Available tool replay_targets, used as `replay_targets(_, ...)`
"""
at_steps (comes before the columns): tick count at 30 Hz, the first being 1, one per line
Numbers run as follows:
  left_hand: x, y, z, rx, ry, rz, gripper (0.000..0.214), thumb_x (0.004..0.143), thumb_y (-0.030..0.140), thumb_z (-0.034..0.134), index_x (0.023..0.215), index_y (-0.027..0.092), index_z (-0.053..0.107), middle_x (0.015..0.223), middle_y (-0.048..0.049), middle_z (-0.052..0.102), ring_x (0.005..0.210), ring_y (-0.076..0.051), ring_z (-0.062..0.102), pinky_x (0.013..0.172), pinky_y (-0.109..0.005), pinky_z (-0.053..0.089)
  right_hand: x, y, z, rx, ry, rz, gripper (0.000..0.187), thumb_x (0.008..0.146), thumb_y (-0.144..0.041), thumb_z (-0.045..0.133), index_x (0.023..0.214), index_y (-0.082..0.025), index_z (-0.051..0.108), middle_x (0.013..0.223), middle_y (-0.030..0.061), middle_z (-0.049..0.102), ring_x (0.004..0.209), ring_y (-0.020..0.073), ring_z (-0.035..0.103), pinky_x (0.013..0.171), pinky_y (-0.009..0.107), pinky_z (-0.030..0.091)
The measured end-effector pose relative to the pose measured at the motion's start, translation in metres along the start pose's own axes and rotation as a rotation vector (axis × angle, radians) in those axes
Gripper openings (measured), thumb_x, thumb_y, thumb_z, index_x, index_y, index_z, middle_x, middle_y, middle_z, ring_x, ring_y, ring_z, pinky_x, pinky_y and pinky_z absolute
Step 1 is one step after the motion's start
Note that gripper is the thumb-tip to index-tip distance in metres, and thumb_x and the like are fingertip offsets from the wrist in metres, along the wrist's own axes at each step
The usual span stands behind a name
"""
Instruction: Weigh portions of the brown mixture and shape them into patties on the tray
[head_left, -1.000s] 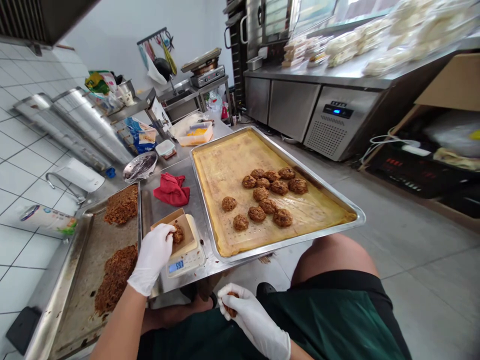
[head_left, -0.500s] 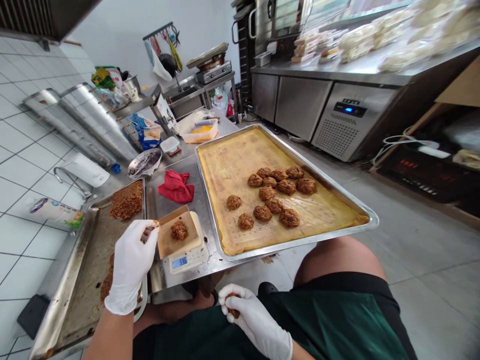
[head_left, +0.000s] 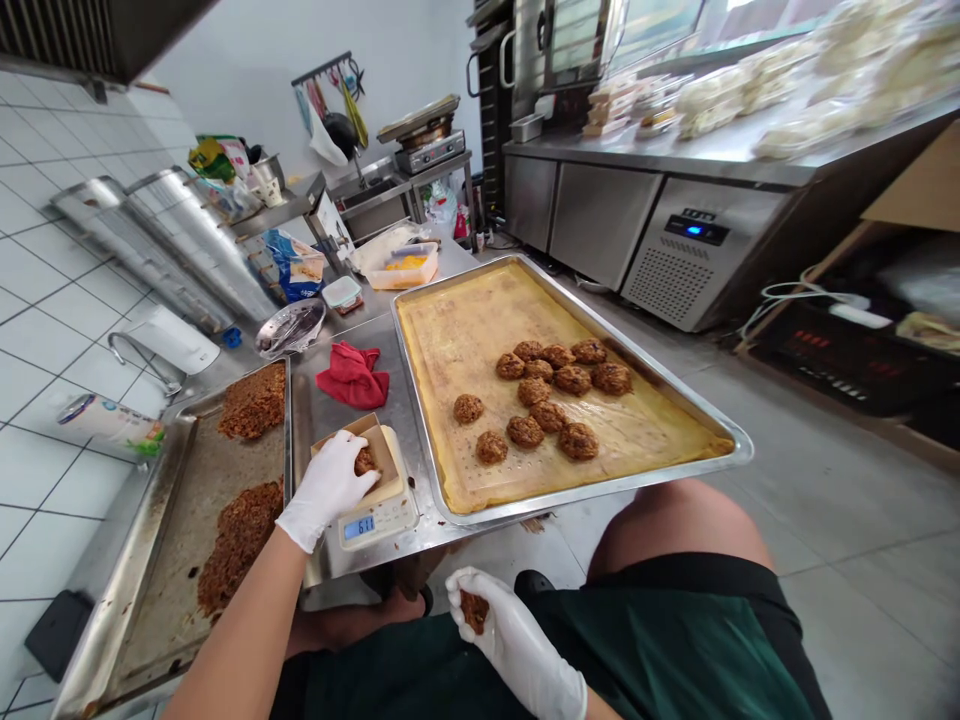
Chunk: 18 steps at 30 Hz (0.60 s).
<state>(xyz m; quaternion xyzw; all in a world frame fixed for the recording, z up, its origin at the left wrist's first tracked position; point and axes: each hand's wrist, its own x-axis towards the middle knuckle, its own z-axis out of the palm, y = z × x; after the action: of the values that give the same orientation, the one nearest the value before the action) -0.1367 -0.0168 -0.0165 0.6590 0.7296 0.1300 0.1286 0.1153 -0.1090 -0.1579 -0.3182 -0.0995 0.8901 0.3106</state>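
Note:
My left hand (head_left: 330,488), in a white glove, reaches into a small cardboard tray (head_left: 383,458). Its fingers are curled round a lump of brown, crumbly mixture (head_left: 364,461), partly hidden by the hand. That cardboard tray rests on a white kitchen scale (head_left: 401,513), whose display appears to read 611. Low over my lap, my gloved right hand (head_left: 517,645) is closed round another lump of the same mixture (head_left: 474,611). Several rounded balls of mixture (head_left: 578,441) sit on a large lined baking tray (head_left: 480,512) right of the scale.
At the left, a metal tray (head_left: 161,560) carries two heaps of loose mixture (head_left: 244,540). A red cloth (head_left: 352,375) lies behind the scale. Farther back are a lidded container (head_left: 343,293) and a plastic tub (head_left: 405,270). The baking tray juts past the table edge over my knee.
My left hand has moved right and down, from beside the cardboard tray onto the lump in it. The scale reading has risen. My right hand has turned slightly, still holding its lump.

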Motion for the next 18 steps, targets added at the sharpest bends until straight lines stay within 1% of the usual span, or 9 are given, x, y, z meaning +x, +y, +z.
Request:
replay_targets(3,0.009,-0.009,0.002,-0.098,-0.008,-0.074,0.025,0.077,0.027,0.066,0.099,0.019,0.073,0.108,-0.0104,0.071,0.107,-0.028,0.063,0.101,-0.039,0.042,0.001,-0.001,0.000,0.007,0.019,-0.005,0.015,0.074,-0.033,0.069,0.073,-0.018,0.070,0.066,0.0010,0.059,0.057,0.0118,0.049,0.054,0.026,0.030)
replay_targets(6,0.021,-0.021,-0.005,-0.269,-0.051,-0.170,0.019,0.077,0.032,0.066,0.089,0.019,0.073,0.093,-0.0087,0.075,0.093,-0.026,0.067,0.088,-0.036,0.047,0.002,-0.002,0.000,0.011,0.029,-0.016,0.015,0.073,-0.033,0.069,0.072,-0.018,0.070,0.067,0.0015,0.060,0.059,0.0121,0.049,0.054,0.025,0.031)
replay_targets(8,0.026,-0.025,-0.011,-0.419,-0.089,-0.232,0.028,0.080,0.042,0.064,0.087,0.016,0.071,0.084,-0.0089,0.074,0.080,-0.024,0.069,0.076,-0.034,0.050,0.002,-0.002,0.000,0.011,0.024,-0.027,0.015,0.072,-0.033,0.069,0.071,-0.018,0.070,0.068,0.0016,0.060,0.058,0.0119,0.049,0.053,0.025,0.031)
replay_targets(10,0.027,-0.025,-0.015,-0.577,-0.105,-0.285,0.043,0.085,0.055,0.057,0.089,0.014,0.068,0.081,-0.0098,0.073,0.070,-0.020,0.067,0.064,-0.030,0.049,0.003,-0.002,0.000,0.011,0.016,-0.033,0.017,0.071,-0.034,0.069,0.072,-0.018,0.071,0.067,0.0012,0.059,0.058,0.0116,0.049,0.052,0.025,0.031)
replay_targets(12,0.021,-0.019,-0.020,-0.723,-0.093,-0.313,0.050,0.086,0.061,0.053,0.092,0.013,0.065,0.080,-0.0085,0.071,0.064,-0.016,0.063,0.055,-0.026,0.045,0.004,-0.001,-0.001,0.016,0.012,-0.035,0.017,0.072,-0.035,0.069,0.073,-0.018,0.071,0.066,0.0009,0.058,0.057,0.0112,0.049,0.051,0.024,0.031)
replay_targets(14,0.009,-0.009,-0.024,-0.844,-0.066,-0.308,0.045,0.083,0.059,0.060,0.091,0.015,0.062,0.079,-0.0043,0.066,0.064,-0.012,0.061,0.053,-0.022,0.042,0.005,0.001,-0.003,0.024,0.010,-0.039,0.017,0.073,-0.034,0.067,0.073,-0.018,0.070,0.066,0.0005,0.059,0.057,0.0108,0.049,0.051,0.024,0.031)
replay_targets(16,-0.008,0.005,-0.026,-0.941,-0.038,-0.287,0.037,0.079,0.050,0.070,0.091,0.017,0.060,0.080,-0.0008,0.063,0.070,-0.012,0.063,0.057,-0.020,0.046,0.007,0.003,-0.006,0.029,0.013,-0.045,0.016,0.074,-0.034,0.067,0.072,-0.018,0.070,0.065,0.0001,0.058,0.056,0.0104,0.049,0.050,0.023,0.031)
replay_targets(18,-0.027,0.021,-0.023,-1.070,-0.013,-0.308,0.035,0.075,0.040,0.078,0.094,0.018,0.060,0.087,-0.0014,0.065,0.080,-0.015,0.068,0.069,-0.024,0.053,0.008,0.006,-0.007,0.029,0.018,-0.052,0.018,0.073,-0.035,0.066,0.071,-0.018,0.069,0.063,-0.0003,0.057,0.054,0.0101,0.049,0.050,0.023,0.031)
